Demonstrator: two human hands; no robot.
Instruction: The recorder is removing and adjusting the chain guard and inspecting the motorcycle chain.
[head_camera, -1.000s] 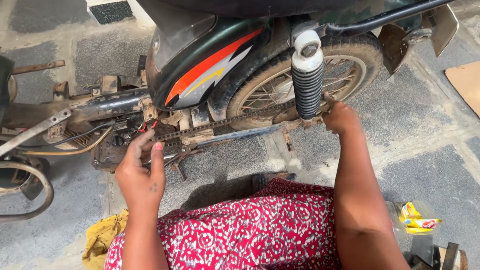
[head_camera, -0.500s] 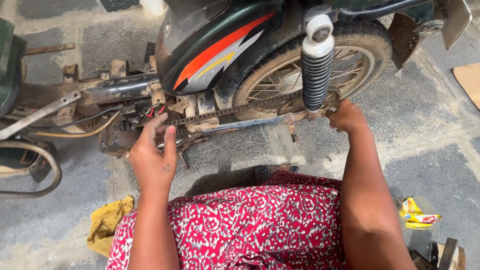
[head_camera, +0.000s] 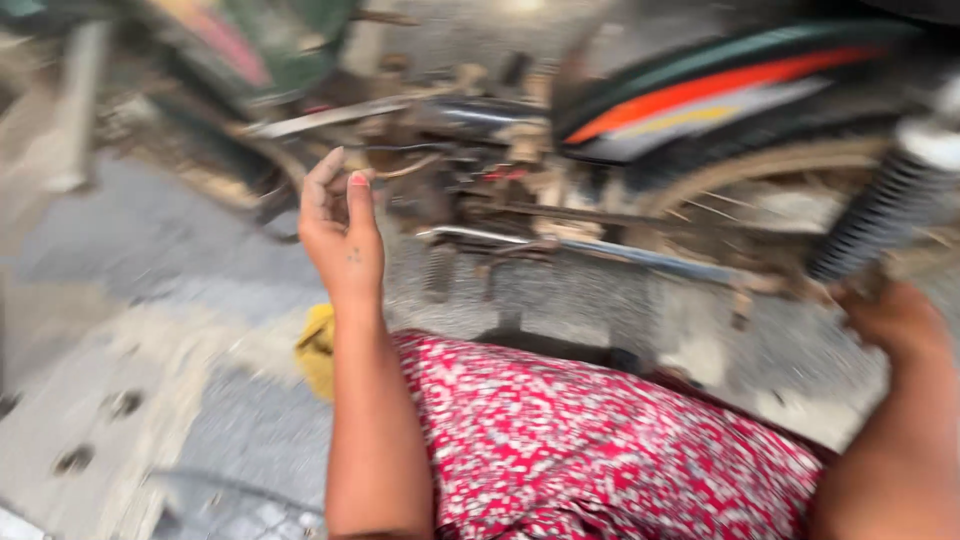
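Observation:
The view is blurred by motion. A motorcycle (head_camera: 720, 110) with a black side panel striped in red and white stands in front of me. My left hand (head_camera: 340, 225) is raised off the bike, fingers loosely curled, holding nothing that I can see. My right hand (head_camera: 895, 320) is at the far right, down by the black rear shock spring (head_camera: 880, 215) near the rear wheel (head_camera: 760, 170); what it grips is hidden by blur. The chain area and frame (head_camera: 500, 190) lie between my hands. My lap is covered by red patterned cloth (head_camera: 600, 440).
A yellow rag (head_camera: 318, 350) lies on the concrete floor beside my left knee. Another green and rusty machine part (head_camera: 250, 60) stands at the upper left. Grey paving (head_camera: 130, 260) with small holes stretches to the left.
The view has swung to the left, so the motorcycle sits further right. My left hand has come away from the chain area and lifted. My right hand stays by the shock spring.

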